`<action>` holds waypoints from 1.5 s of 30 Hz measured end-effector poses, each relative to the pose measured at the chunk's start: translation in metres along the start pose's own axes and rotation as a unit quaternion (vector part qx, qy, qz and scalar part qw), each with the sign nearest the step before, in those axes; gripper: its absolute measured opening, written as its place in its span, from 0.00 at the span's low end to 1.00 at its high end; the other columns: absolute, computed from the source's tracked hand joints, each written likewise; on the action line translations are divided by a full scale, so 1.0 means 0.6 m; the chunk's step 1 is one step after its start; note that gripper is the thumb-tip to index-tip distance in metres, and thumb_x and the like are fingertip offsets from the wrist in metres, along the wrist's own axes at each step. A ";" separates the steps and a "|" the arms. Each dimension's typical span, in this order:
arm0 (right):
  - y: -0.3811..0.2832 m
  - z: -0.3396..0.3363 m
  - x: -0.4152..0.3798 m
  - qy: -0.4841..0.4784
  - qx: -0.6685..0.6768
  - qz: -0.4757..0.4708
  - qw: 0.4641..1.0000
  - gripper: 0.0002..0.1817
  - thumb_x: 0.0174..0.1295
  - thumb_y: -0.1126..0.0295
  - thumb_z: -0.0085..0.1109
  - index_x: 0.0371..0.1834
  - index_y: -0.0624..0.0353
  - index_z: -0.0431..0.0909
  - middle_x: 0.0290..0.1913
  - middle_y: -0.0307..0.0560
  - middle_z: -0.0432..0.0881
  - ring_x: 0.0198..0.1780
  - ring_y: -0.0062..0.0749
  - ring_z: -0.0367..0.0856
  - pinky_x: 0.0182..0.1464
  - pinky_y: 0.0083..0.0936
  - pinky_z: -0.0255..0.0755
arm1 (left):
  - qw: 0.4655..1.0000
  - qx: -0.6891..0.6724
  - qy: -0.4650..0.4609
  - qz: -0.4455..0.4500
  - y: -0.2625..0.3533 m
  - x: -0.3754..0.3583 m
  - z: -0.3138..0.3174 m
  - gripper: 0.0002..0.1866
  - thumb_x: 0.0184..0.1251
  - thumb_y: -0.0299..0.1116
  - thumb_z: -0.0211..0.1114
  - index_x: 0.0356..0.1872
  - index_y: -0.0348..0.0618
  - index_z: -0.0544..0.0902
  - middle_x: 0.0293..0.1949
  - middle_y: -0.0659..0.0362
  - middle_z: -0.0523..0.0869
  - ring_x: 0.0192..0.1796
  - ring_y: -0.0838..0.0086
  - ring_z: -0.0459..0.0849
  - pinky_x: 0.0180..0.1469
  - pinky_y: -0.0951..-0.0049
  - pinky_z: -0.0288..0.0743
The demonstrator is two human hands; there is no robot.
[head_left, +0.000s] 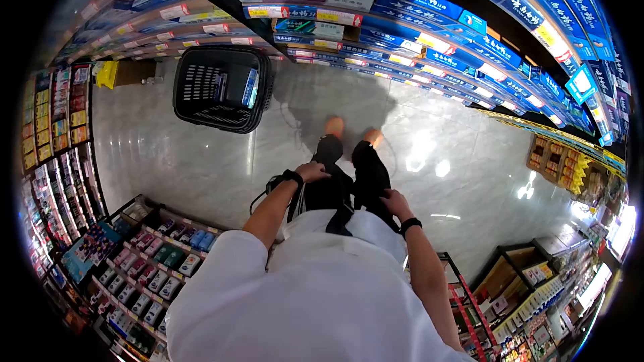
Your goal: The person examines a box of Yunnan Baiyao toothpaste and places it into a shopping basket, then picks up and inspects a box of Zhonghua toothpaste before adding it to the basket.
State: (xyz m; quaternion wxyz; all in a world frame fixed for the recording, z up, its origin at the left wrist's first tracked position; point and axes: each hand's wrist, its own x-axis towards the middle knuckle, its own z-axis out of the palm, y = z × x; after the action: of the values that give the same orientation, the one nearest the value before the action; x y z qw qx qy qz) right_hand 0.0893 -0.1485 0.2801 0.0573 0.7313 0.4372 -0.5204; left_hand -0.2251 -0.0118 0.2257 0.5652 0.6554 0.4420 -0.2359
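Near the black trousers (372,177) at my thighs, my left hand (313,172) is closed, its fingers curled against the dark cloth. A black band (293,177) circles that wrist, and a thin dark cord hangs beside the forearm. My right hand (398,204) touches the other trouser leg with its fingers bent in; another dark band (410,225) is on this wrist. What either hand grips, if anything, is hidden. On the floor ahead to the left stands a black shopping basket (191,104), apart from both hands. Inside it lie a blue-and-white box (250,87) and another small pack (220,86).
Shelves of toothpaste boxes (429,3) curve across the front and right. Behind me on the left is a rack of bottles and packs (151,268). A red-and-black metal frame (463,308) stands behind my right side. Grey glossy floor (181,167) lies around my feet.
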 end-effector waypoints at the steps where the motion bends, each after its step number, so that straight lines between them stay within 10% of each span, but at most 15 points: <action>1: -0.007 -0.001 -0.006 -0.007 -0.011 0.004 1.000 0.23 0.53 0.57 0.63 0.50 0.58 0.79 0.49 0.55 0.80 0.52 0.48 0.77 0.53 0.38 0.72 | 1.000 0.000 0.000 0.003 0.011 -0.004 -0.004 0.23 0.60 0.55 0.58 0.39 0.44 0.82 0.43 0.47 0.81 0.45 0.54 0.80 0.46 0.58 0.73; 12: 0.016 0.043 0.033 -0.161 -0.183 -0.037 0.969 0.15 0.52 0.59 0.60 0.33 0.59 0.82 0.38 0.56 0.82 0.44 0.53 0.80 0.47 0.42 0.75 | 0.997 -0.004 0.062 -0.041 0.028 -0.080 0.091 0.12 0.57 0.41 0.60 0.33 0.42 0.79 0.33 0.49 0.83 0.40 0.53 0.81 0.42 0.56 0.72; 15: 0.016 0.054 0.048 -0.200 -0.200 -0.185 0.941 0.13 0.52 0.61 0.57 0.26 0.60 0.82 0.33 0.54 0.83 0.39 0.46 0.83 0.42 0.36 0.77 | 0.995 0.009 0.073 -0.067 0.023 -0.112 0.112 0.12 0.60 0.41 0.58 0.34 0.42 0.78 0.36 0.48 0.82 0.42 0.53 0.80 0.43 0.56 0.71; 23: 0.112 0.097 0.029 -0.183 0.039 -0.217 0.958 0.15 0.52 0.62 0.61 0.21 0.65 0.79 0.22 0.49 0.80 0.23 0.32 0.82 0.29 0.27 0.76 | 0.993 -0.042 0.094 -0.063 -0.011 -0.153 0.144 0.14 0.60 0.41 0.55 0.39 0.41 0.78 0.39 0.48 0.82 0.44 0.53 0.80 0.44 0.59 0.71; 25: 0.116 0.102 0.004 -0.182 0.245 0.007 0.952 0.11 0.50 0.67 0.66 0.25 0.66 0.81 0.21 0.45 0.80 0.22 0.26 0.80 0.25 0.23 0.74 | 0.992 -0.054 0.089 -0.066 -0.012 -0.152 0.147 0.15 0.59 0.41 0.55 0.39 0.41 0.79 0.39 0.48 0.83 0.44 0.53 0.80 0.45 0.59 0.72; 28: 0.122 0.100 -0.020 -0.191 0.341 0.073 0.918 0.14 0.47 0.72 0.69 0.36 0.67 0.82 0.30 0.42 0.81 0.29 0.24 0.78 0.31 0.20 0.73 | 0.996 -0.043 0.047 -0.058 -0.018 -0.157 0.148 0.16 0.58 0.41 0.55 0.37 0.38 0.80 0.37 0.47 0.83 0.44 0.53 0.80 0.45 0.58 0.72; 37: 0.037 0.107 -0.037 -0.210 0.085 -0.065 0.972 0.10 0.49 0.67 0.64 0.28 0.63 0.84 0.23 0.46 0.82 0.25 0.32 0.80 0.30 0.27 0.73 | 0.963 0.102 -0.077 0.236 -0.164 -0.193 0.176 0.11 0.55 0.30 0.52 0.31 0.33 0.80 0.32 0.43 0.81 0.37 0.50 0.80 0.39 0.59 0.72; 45: -0.106 0.183 -0.018 -0.228 -0.054 -0.115 0.965 0.10 0.53 0.65 0.59 0.30 0.60 0.83 0.28 0.47 0.83 0.32 0.35 0.82 0.36 0.28 0.74 | 0.997 -0.004 0.065 0.050 -0.273 -0.258 0.181 0.15 0.58 0.40 0.53 0.29 0.38 0.79 0.35 0.47 0.82 0.43 0.50 0.78 0.44 0.55 0.71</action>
State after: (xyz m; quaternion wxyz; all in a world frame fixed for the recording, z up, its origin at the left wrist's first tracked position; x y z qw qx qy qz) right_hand -0.0340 -0.1749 0.2632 0.1349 0.5336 0.5212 -0.6522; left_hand -0.4200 -0.1683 0.2366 0.5487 0.6884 0.4454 -0.1631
